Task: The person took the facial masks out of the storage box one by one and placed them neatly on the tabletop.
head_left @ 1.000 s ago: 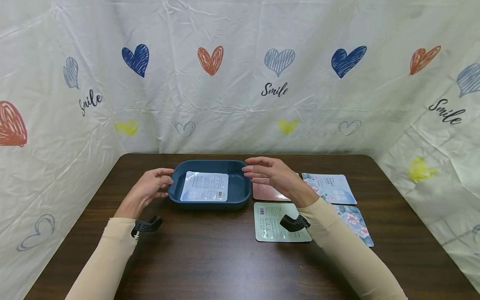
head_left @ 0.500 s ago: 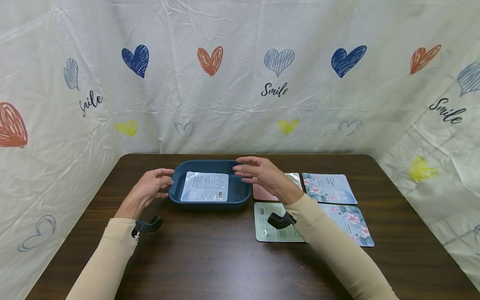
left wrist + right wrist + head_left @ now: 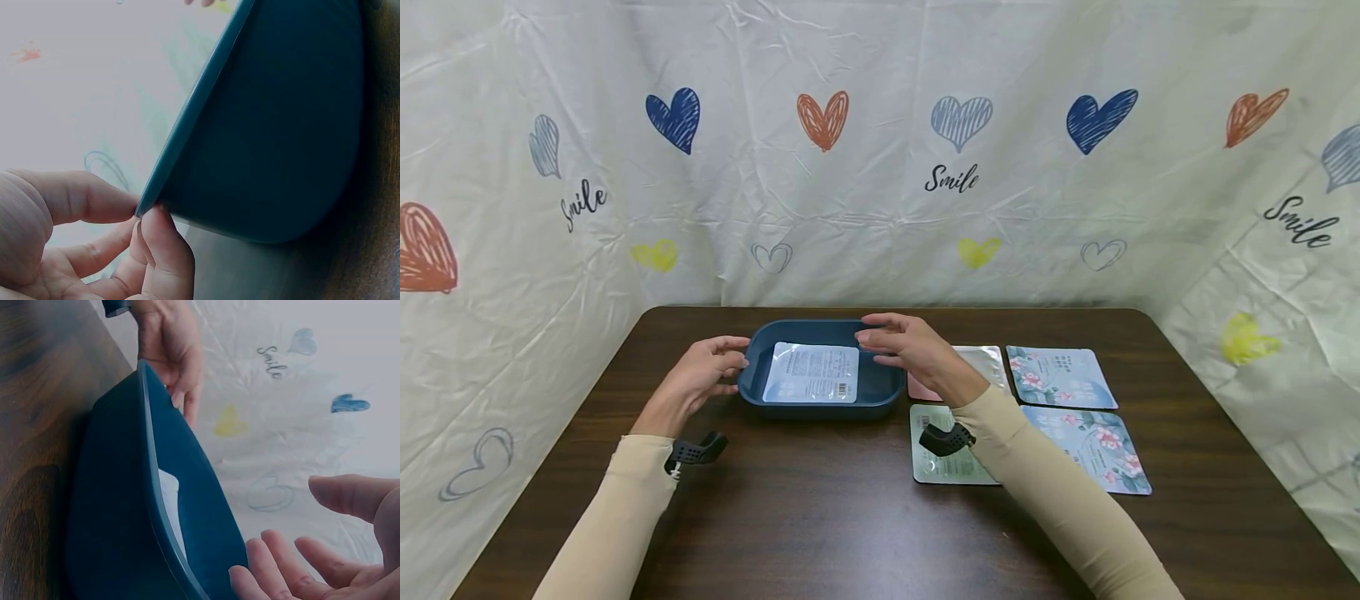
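Observation:
A dark blue plastic basin (image 3: pixel 820 411) stands on the table. Inside it lies a pale blue-white sheet-mask sachet (image 3: pixel 812 372), printed with small text and a barcode. At the basin's left end, my left hand (image 3: pixel 696 375) pinches the rim between thumb and fingers, which the left wrist view shows up close. My right hand (image 3: pixel 917 348) hovers above the basin's right end, thumb apart from the loosely bent fingers. Nothing is between those fingers (image 3: pixel 269 569) in the right wrist view.
Right of the basin lie a pink, shiny sachet (image 3: pixel 988 362), a green sachet (image 3: pixel 953 467) and two blue floral sachets, one upper (image 3: pixel 1060 377) and one lower (image 3: pixel 1108 442). My right forearm covers parts of some. A white heart-printed curtain (image 3: pixel 880 250) hangs behind the brown table (image 3: pixel 820 517).
My right hand has moved left, from beside the basin's right rim to over its right end, uncovering more of the pink and floral sachets. The left hand stays on the rim.

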### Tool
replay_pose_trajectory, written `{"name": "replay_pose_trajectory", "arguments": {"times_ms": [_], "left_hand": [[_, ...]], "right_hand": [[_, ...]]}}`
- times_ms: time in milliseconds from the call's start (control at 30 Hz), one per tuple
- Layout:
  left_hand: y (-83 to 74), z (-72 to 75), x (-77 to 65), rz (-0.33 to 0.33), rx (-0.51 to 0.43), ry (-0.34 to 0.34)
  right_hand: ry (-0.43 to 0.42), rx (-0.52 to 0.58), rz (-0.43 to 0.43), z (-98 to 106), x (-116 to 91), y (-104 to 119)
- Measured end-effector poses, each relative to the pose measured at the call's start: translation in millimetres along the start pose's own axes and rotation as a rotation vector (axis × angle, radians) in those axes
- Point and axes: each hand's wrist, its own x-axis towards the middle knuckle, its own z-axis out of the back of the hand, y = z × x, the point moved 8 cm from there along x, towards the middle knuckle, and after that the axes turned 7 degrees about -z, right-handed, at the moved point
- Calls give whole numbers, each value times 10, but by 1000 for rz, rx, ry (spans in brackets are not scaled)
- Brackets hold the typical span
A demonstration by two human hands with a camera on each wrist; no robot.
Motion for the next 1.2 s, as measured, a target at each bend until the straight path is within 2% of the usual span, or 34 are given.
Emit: {"name": "replay_pose_trajectory", "arguments": {"times_ms": [433, 867, 1200], "left_hand": [[-6, -2, 17, 13, -4, 1], [22, -20, -13, 7, -4, -4], [12, -9, -17, 9, 8, -14]], "right_hand": [[-11, -5, -20, -150, 133, -64], [-107, -26, -159, -296, 328, -275], [-99, 62, -166, -330, 347, -292]]}}
